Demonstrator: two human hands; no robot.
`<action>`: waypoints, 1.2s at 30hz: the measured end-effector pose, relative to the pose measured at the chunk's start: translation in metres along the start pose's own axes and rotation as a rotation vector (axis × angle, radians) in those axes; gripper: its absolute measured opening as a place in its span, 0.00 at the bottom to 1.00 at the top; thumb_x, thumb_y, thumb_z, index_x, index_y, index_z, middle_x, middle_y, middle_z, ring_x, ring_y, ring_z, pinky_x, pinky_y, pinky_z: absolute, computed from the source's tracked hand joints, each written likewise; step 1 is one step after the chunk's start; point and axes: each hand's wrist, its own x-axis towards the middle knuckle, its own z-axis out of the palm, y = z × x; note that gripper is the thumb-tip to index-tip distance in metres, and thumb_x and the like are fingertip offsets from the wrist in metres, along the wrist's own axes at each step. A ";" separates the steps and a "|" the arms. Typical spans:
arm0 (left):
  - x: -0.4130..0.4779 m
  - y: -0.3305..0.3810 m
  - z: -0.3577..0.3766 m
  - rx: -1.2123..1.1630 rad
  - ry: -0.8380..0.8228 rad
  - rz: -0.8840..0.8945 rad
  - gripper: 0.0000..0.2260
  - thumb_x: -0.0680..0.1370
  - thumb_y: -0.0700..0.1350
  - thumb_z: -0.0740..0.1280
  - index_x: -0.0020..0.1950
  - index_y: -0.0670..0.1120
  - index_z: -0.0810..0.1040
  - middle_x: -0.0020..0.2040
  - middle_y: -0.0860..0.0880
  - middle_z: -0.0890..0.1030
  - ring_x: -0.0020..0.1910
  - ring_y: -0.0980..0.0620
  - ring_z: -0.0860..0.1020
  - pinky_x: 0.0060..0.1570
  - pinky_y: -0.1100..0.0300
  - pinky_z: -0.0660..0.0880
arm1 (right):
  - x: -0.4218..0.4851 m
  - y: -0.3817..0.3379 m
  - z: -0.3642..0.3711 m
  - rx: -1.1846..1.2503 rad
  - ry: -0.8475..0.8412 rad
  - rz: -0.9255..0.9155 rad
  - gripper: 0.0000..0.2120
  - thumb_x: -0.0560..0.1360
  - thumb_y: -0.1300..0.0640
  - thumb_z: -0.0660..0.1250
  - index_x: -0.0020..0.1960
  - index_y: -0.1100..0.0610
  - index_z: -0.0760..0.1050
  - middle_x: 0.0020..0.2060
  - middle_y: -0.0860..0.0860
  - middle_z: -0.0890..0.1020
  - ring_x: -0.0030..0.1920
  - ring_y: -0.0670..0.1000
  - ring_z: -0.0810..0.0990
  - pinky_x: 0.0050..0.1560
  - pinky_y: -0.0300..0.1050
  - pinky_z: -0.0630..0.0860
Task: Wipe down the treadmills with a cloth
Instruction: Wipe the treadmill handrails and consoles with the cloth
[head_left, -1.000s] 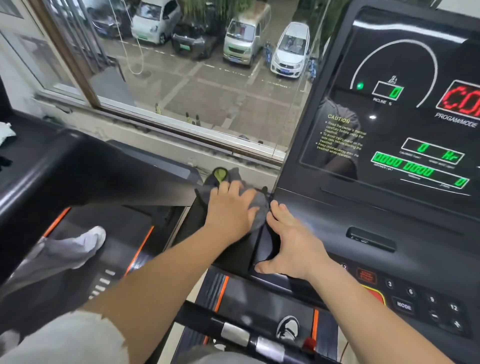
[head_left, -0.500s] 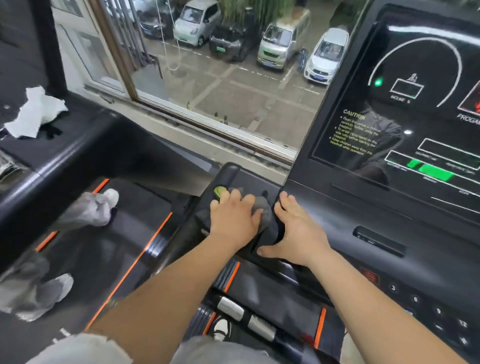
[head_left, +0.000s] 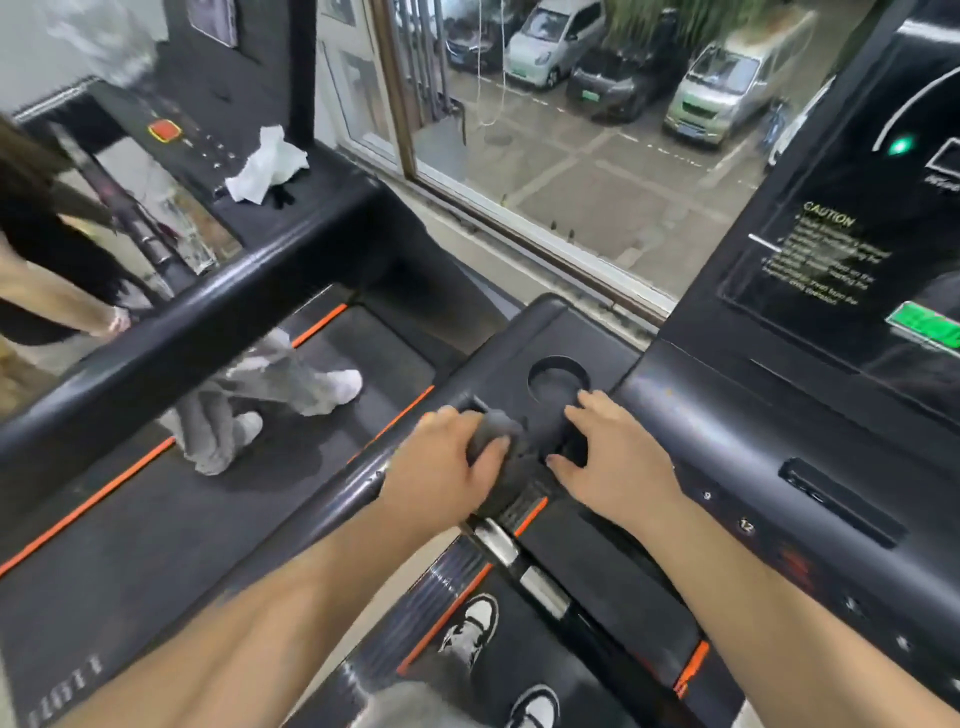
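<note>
Room: a window (head_left: 571, 171) looks out over parked cars.
Far left: another person (head_left: 275, 379) walks on the neighbouring treadmill (head_left: 130, 519); a crumpled white tissue (head_left: 267, 166) lies on its console.
Left hand (head_left: 447, 467): curled round the grey cloth (head_left: 496, 434), pressing it on the near treadmill (head_left: 519, 332) tray, just below the cup holder (head_left: 558, 376).
Right hand (head_left: 613, 457): fingers spread, resting on the tray beside the cloth, holding nothing.
Far right: lit display (head_left: 857, 270) with a caution label.

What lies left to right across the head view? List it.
Red button → crumpled white paper → left hand gripping the grey cloth → right hand → yellow caution label.
</note>
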 end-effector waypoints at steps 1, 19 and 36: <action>-0.001 0.002 -0.004 -0.011 0.070 -0.032 0.19 0.79 0.63 0.57 0.52 0.52 0.78 0.46 0.49 0.76 0.51 0.47 0.75 0.49 0.51 0.74 | -0.001 -0.005 0.004 -0.005 -0.001 -0.024 0.27 0.76 0.43 0.70 0.70 0.56 0.74 0.74 0.52 0.70 0.75 0.54 0.66 0.71 0.49 0.67; 0.053 -0.047 0.003 0.196 -0.122 -0.077 0.31 0.80 0.66 0.57 0.81 0.57 0.58 0.71 0.46 0.71 0.62 0.39 0.77 0.58 0.47 0.76 | 0.079 -0.034 0.004 -0.074 -0.211 0.004 0.53 0.71 0.36 0.74 0.83 0.53 0.48 0.83 0.53 0.46 0.82 0.55 0.43 0.79 0.53 0.56; 0.062 -0.090 -0.012 0.117 -0.298 -0.134 0.28 0.80 0.68 0.50 0.76 0.55 0.61 0.65 0.45 0.76 0.61 0.39 0.79 0.56 0.44 0.78 | 0.105 -0.044 0.005 -0.141 -0.278 0.100 0.54 0.65 0.35 0.77 0.82 0.40 0.51 0.83 0.44 0.43 0.82 0.50 0.39 0.81 0.60 0.45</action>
